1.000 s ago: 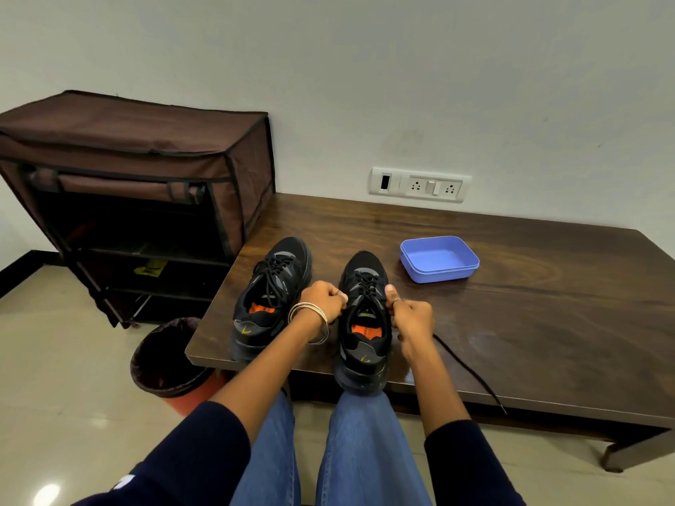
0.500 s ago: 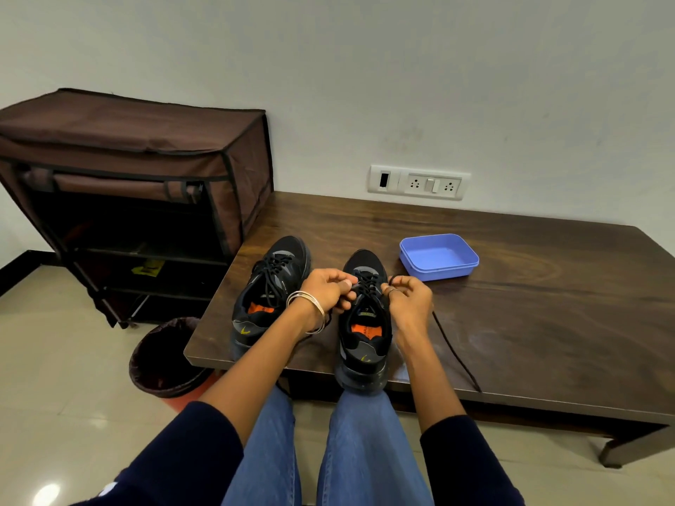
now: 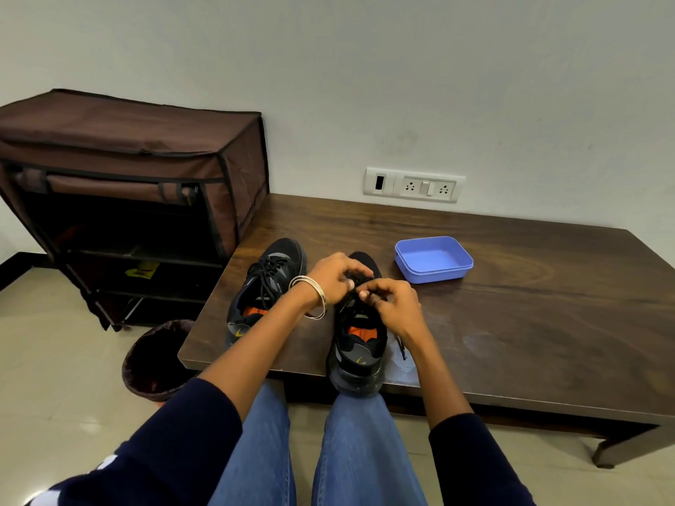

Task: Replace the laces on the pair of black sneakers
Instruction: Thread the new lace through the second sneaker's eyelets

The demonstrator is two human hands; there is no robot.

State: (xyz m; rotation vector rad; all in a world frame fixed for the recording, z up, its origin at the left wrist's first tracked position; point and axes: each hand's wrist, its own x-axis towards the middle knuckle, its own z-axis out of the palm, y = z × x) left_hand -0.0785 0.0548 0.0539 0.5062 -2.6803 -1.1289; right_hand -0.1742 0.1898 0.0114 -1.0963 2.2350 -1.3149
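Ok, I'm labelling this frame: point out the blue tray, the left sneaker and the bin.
blue tray (image 3: 431, 258), head view, bare inner floor.
left sneaker (image 3: 271, 269), head view, laced top.
bin (image 3: 155, 359), head view, dark liner.

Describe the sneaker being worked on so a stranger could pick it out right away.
On the dark wooden table, two black sneakers stand at the near left edge. It is the right-hand sneaker, heel overhanging the edge, nearer the blue tray. Unlike the laced left-hand sneaker, both hands work at its laces.
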